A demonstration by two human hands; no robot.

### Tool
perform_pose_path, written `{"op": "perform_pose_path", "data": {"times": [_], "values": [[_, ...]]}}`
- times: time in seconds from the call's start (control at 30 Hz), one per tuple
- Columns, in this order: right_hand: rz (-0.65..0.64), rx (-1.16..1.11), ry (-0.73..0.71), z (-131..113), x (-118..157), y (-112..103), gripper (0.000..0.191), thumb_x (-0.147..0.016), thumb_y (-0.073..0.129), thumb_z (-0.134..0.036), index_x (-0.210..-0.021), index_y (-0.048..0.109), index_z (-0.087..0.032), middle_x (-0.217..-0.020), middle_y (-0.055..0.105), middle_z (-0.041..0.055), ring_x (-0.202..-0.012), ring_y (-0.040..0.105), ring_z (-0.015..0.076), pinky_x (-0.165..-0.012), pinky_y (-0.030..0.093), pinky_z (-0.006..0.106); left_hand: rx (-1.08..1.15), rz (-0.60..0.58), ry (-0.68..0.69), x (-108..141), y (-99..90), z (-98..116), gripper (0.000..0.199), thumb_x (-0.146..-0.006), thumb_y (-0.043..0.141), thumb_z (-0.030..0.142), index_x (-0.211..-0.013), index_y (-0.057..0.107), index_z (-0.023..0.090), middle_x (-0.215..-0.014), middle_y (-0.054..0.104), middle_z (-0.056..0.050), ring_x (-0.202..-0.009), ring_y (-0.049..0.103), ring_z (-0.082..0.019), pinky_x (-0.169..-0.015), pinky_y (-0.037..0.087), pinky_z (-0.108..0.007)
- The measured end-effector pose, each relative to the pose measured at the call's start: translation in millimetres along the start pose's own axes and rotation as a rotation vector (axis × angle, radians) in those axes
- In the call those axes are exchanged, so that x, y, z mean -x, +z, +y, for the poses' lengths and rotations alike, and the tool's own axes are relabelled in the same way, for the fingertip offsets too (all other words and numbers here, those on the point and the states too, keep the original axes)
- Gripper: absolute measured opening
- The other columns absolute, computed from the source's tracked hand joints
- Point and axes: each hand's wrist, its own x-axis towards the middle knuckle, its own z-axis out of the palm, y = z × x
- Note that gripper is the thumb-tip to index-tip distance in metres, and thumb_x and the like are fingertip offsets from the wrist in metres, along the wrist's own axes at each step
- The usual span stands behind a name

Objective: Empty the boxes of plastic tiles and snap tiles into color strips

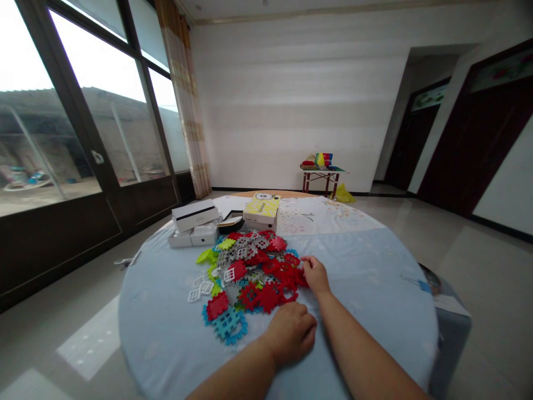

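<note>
A heap of flat plastic pieces with notched edges (270, 294), in red, grey, green, white and blue, lies on the round table. At its near right edge rests my left hand (290, 332), curled into a fist; any content is hidden. Farther out, my right hand (315, 275) touches the heap's right side beside the red pieces, its fingers pressed together, and what they pinch is too small to make out. Blue pieces (228, 324) and a red square piece (217, 305) lie at the near left end of the heap.
Behind the heap are white boxes (195, 215), a dark open box (231, 222) and a yellow and white box (262, 210). A pale blue cloth (358, 278) covers the table. A grey chair or stool (452, 328) stands at the right edge; a small table (322, 171) is by the far wall.
</note>
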Motion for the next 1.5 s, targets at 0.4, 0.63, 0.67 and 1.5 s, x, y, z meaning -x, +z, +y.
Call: {"op": "perform_pose_path", "data": {"times": [0.4, 0.63, 0.67, 1.5], "values": [[-0.083, 0.156, -0.047, 5.1, 3.2, -2.6, 0.032, -0.068, 0.044, -0.036, -0.083, 0.067, -0.019, -0.062, 0.066, 0.0036, -0.059, 0.059, 0.0196, -0.054, 0.043, 0.028, -0.020, -0.015, 0.087, 8.6, 0.3, -2.5, 0.024, -0.081, 0.044, 0.035, -0.097, 0.059, 0.025, -0.078, 0.059, -0.001, -0.072, 0.053, -0.016, -0.064, 0.040, -0.029], [-0.146, 0.222, -0.087, 17.6, -2.8, -0.4, 0.033, -0.073, 0.042, -0.040, -0.085, 0.065, -0.020, -0.069, 0.068, 0.0043, -0.063, 0.062, 0.0209, -0.056, 0.044, 0.028, -0.027, -0.018, 0.112, 5.6, 20.5, -11.8, 0.027, -0.081, 0.044, 0.040, -0.099, 0.059, 0.027, -0.075, 0.058, -0.001, -0.071, 0.053, -0.017, -0.061, 0.038, -0.028], [-0.144, 0.212, -0.082, 17.2, -2.7, 0.1, 0.033, -0.073, 0.042, -0.040, -0.085, 0.065, -0.020, -0.069, 0.068, 0.0041, -0.062, 0.062, 0.0207, -0.056, 0.045, 0.028, -0.025, -0.007, 0.103, 5.3, 21.7, -12.2, 0.027, -0.081, 0.044, 0.040, -0.098, 0.059, 0.027, -0.075, 0.058, -0.001, -0.071, 0.053, -0.017, -0.060, 0.038, -0.028], [-0.074, 0.093, -0.071, -6.8, 6.9, -3.2, 0.031, -0.069, 0.042, -0.034, -0.080, 0.067, -0.019, -0.062, 0.065, 0.0022, -0.060, 0.059, 0.0184, -0.053, 0.044, 0.026, 0.067, 0.040, -0.023, 6.6, -2.4, -0.6, 0.020, -0.081, 0.045, 0.026, -0.090, 0.063, 0.023, -0.079, 0.060, -0.003, -0.078, 0.054, -0.016, -0.069, 0.042, -0.027]]}}
